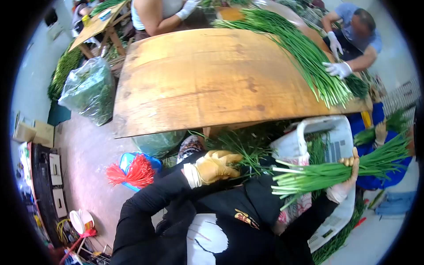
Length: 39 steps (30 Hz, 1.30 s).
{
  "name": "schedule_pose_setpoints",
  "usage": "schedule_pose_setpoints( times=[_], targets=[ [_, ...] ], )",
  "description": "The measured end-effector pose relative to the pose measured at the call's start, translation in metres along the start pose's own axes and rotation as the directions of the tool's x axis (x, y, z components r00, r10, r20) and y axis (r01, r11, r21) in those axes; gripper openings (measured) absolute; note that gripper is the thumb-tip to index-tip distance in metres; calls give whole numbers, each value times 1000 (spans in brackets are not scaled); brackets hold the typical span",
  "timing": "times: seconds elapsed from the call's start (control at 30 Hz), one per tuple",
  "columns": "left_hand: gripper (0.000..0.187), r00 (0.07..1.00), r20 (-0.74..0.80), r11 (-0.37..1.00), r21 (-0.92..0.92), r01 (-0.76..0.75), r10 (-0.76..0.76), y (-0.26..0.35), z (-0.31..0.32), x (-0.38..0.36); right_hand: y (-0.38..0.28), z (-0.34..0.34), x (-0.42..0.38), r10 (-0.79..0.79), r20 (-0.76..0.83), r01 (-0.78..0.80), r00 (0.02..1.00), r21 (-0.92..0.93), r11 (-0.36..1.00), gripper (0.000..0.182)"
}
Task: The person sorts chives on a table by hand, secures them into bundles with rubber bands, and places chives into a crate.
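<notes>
My right hand (350,171) is wrapped round the middle of a bunch of garlic chives (309,177), its pale stem ends towards my lap and its green leaves off to the right. My left hand (215,167), in a yellowish glove, is above my lap with fingers curled. Loose green blades (252,160) are at its fingertips and seem pinched there. A white plastic basket (343,128) with greens inside stands beside my lap, partly under the bunch.
A wooden table (190,79) spans the front, with a large pile of chives (291,48) at its right. A person in white gloves (338,70) handles that pile. Red ties (132,171) lie on a blue container at left. A plastic bag of greens (90,90) stands beyond.
</notes>
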State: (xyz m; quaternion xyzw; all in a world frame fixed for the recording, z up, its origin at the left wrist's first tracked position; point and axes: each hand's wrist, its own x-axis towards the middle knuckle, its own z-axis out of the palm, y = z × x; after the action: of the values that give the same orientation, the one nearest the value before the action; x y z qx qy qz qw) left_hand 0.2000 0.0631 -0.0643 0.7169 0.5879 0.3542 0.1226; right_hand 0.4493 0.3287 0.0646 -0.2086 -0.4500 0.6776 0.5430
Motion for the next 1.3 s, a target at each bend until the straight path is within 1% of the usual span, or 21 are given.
schedule_pose_setpoints(
  times=[0.03,0.07,0.13,0.2,0.23,0.3,0.4,0.47,0.5,0.57,0.63,0.73,0.8,0.87,0.97,1.0,1.03,1.1,1.17,1.23,1.3],
  targets=[
    [34,985,-87,984,116,-138,148,3,-22,7,0,-9,5,40,128,-37,991,-32,999,36],
    [46,996,-46,993,96,-73,77,-3,-47,10,1,-12,8,60,141,-48,988,-84,995,37],
    [53,950,-153,930,210,301,-273,-32,-82,-16,3,-16,14,78,161,-56,984,-133,990,38],
    [62,883,-406,814,413,407,-235,-68,-132,-35,5,-19,20,111,136,-86,984,-177,980,43],
    [69,862,-396,600,621,504,-316,-69,-155,-38,4,-15,21,98,136,-74,986,-175,982,43],
    [75,703,-462,334,648,684,-541,-93,-157,-60,3,1,21,133,66,-116,989,-216,970,48],
    [63,924,-145,856,346,383,-354,-55,-114,-27,2,37,32,183,138,-133,973,-313,940,43],
    [50,990,-22,990,-9,141,-141,-9,-71,-5,0,90,34,126,168,-37,978,-455,890,39],
    [42,998,-31,994,-93,55,-58,5,-51,-1,1,111,41,85,206,31,975,-500,865,36],
    [35,979,19,973,-113,204,-203,4,-6,-10,-1,150,62,187,209,-31,960,-581,813,33],
    [46,903,-10,895,126,428,-430,-8,17,-20,15,180,90,178,326,57,928,-598,800,34],
    [68,695,16,644,391,657,-719,-17,51,-49,52,232,139,272,470,303,839,-821,485,54],
    [65,680,8,615,434,658,-733,-24,73,-69,96,257,172,326,588,547,740,-809,216,67],
    [47,652,-16,588,415,694,-758,-26,79,-75,112,266,165,282,669,649,688,-741,171,74],
    [26,665,-173,604,300,738,-727,-44,108,-91,109,253,141,185,743,614,643,-645,456,61],
    [32,670,-210,623,253,740,-712,-43,98,-91,105,241,124,162,723,500,672,-603,622,58],
    [52,563,-229,505,266,821,-794,-36,82,-84,99,223,113,156,710,553,687,-650,521,44],
    [84,438,-345,352,284,892,-830,-28,52,-89,103,171,93,221,679,474,700,-674,567,24],
    [109,213,-263,176,156,972,-941,-22,31,-105,100,120,82,260,631,550,731,-770,323,20],
    [111,37,195,9,-143,990,-980,-30,25,-143,107,67,78,198,456,380,868,-865,328,16],
    [92,90,348,80,-42,996,-933,-35,35,-166,113,33,75,164,261,156,951,-866,475,14]
  ],
)
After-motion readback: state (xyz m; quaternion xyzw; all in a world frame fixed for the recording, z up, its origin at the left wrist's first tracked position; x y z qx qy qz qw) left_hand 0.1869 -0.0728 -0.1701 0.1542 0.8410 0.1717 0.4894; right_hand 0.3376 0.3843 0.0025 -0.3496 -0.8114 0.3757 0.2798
